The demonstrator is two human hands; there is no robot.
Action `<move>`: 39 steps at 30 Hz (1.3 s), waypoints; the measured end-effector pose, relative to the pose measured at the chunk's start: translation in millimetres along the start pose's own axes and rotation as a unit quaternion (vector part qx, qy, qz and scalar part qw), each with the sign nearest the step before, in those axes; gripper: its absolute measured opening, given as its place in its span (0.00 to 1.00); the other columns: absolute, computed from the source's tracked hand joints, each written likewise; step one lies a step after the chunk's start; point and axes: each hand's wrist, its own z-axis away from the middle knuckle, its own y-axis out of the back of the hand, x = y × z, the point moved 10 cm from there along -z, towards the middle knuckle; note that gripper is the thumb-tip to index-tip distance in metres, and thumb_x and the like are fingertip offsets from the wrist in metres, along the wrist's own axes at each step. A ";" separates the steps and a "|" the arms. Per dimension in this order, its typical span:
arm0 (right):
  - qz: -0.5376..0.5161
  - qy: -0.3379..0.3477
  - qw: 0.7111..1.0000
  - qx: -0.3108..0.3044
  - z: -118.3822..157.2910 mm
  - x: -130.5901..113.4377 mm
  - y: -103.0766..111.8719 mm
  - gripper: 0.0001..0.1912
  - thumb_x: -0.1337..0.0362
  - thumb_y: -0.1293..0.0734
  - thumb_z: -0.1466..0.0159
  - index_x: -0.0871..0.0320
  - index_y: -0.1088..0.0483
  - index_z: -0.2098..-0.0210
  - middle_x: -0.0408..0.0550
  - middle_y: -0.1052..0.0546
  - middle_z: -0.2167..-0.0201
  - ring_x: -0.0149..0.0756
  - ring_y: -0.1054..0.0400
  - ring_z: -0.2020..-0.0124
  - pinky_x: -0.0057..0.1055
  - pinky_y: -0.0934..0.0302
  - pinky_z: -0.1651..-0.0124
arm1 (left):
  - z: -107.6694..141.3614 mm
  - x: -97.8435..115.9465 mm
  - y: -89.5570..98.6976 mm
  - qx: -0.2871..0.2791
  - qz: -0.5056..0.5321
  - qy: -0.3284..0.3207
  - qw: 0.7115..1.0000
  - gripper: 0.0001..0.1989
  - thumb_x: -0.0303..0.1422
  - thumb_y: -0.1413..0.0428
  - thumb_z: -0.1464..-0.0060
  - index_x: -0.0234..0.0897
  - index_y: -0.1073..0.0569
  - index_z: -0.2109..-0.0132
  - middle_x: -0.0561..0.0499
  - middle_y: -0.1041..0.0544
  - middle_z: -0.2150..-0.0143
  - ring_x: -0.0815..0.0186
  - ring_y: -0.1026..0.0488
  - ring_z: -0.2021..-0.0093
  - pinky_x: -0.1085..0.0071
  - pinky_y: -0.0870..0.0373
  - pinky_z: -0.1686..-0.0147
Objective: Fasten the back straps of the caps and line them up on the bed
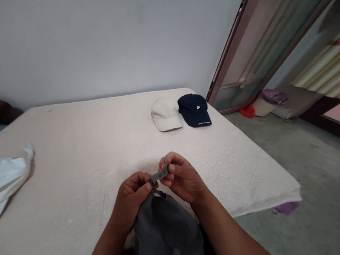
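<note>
A dark grey cap (170, 230) hangs in front of me, its crown button toward me and its back strap at the far side. My left hand (134, 196) pinches the strap beside its small buckle. With thumb and fingers, my right hand (182, 176) grips the free end of the grey strap (160, 175), which stretches between both hands. The cap's brim is out of sight. Farther off on the bed lie a cream cap (165, 114) and a navy cap (194, 110) with white lettering, side by side and touching.
The bed (79, 151) has a white textured cover and stands against a pale wall. White cloth-like items (7, 177) lie at its left. To the right are a glass-panelled door (241, 57), a lidless bin (266, 102) with a purple liner, and concrete floor.
</note>
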 end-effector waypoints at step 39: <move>-0.082 -0.103 0.990 -0.042 38.9 55.7 -35.0 0.16 0.65 0.30 0.54 0.60 0.26 0.64 0.48 0.25 0.70 0.36 0.31 0.69 0.33 0.39 0.61 | 2.7 107.4 13.3 0.176 -0.113 -0.103 0.972 0.11 0.38 0.38 0.57 0.35 0.26 0.67 0.54 0.24 0.72 0.73 0.33 0.80 0.79 0.38 0.79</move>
